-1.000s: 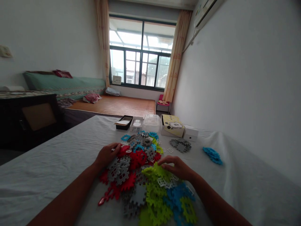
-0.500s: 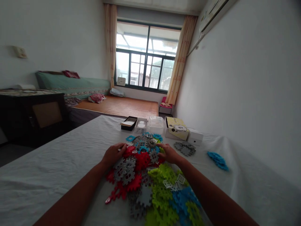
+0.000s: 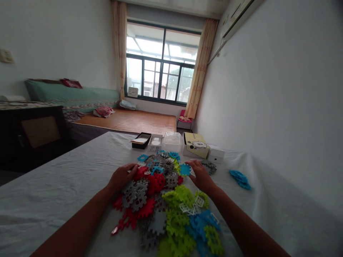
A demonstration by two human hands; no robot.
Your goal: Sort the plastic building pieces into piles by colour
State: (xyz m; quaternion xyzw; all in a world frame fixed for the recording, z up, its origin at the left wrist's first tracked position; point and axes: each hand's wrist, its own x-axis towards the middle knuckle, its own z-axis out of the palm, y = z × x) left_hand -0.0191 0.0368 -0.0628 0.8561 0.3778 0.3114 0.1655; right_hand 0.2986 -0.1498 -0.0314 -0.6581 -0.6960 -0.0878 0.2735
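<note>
My right hand (image 3: 201,175) pinches a blue toothed building tile (image 3: 184,170) at its right edge, just over the right side of the pile. At the pile's left edge, my left hand (image 3: 122,177) has its fingers curled and drawn together beside the red tiles (image 3: 157,182). A small pale bit shows by its thumb, but I cannot make out what it holds. Grey tiles (image 3: 158,222), lime-green tiles (image 3: 178,217) and more blue tiles (image 3: 199,225) lie heaped between my forearms. Small white window frames (image 3: 199,201) rest on the green ones.
Along the back of the sheet-covered table (image 3: 80,167) stand a black box (image 3: 141,141), a clear plastic tub (image 3: 172,141), a yellow cartoon box (image 3: 195,145) and a white box (image 3: 215,154). Grey tiles (image 3: 210,167) and stacked blue tiles (image 3: 239,179) lie apart on the right.
My right hand has moved right, away from the middle of the pile, and now has a blue tile in its fingers. My left hand stays by the red tiles. The view has swung slightly right.
</note>
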